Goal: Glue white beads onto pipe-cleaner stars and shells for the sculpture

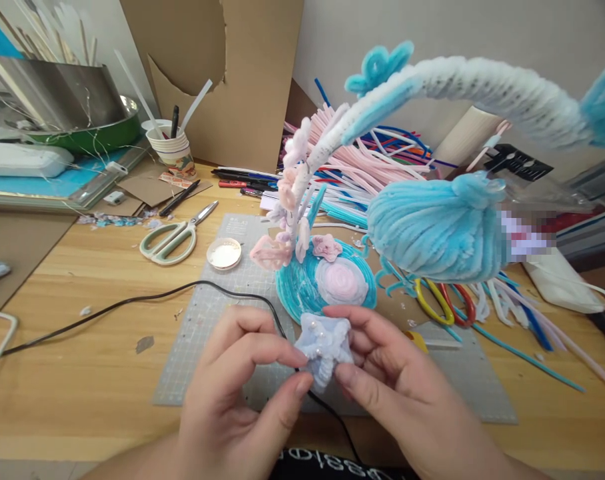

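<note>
A pale blue star [325, 347], fuzzy and dotted with small pearly beads, is held between the two hands, above a grey cutting mat [192, 340]. Its left edge is pinched by the thumb and forefinger of the left hand [247, 383]; its right side is gripped by the fingers and thumb of the right hand [402, 377]. Just beyond the hands, a turquoise disc [293, 293] is seen, with a white arch [497, 80] rising behind it. A ribbed blue shade [435, 230] is seen beyond the right hand, with yellow and red handles [435, 303] below it. Beyond the left hand, a round dish [224, 254] is set on the mat, and scissors [168, 243] are laid farther left on the wooden surface [102, 273]. A black cable [127, 300] is stretched leftward past the left hand.
</note>
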The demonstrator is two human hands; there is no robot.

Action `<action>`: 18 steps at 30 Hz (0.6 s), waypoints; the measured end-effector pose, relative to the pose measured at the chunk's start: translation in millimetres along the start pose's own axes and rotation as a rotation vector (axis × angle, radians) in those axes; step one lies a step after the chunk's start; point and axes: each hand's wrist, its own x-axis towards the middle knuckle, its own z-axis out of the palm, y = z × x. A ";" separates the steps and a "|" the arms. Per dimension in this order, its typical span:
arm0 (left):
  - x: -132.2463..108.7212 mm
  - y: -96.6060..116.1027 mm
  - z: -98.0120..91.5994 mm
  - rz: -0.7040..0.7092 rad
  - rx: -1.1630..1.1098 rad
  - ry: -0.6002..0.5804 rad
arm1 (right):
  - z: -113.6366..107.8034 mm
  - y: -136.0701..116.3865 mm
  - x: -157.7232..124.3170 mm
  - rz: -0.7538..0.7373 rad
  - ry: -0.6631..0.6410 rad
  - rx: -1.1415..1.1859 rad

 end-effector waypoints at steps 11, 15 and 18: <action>2.5 -2.0 3.2 -0.042 0.042 -0.044 | -1.6 -0.6 -6.2 -0.208 0.062 -0.342; 1.1 -1.7 3.3 -0.058 0.058 -0.056 | -2.7 1.3 -8.6 -0.268 0.043 -0.384; 0.4 -2.4 3.8 -0.054 0.048 -0.060 | -3.4 2.5 -8.5 -0.285 0.040 -0.395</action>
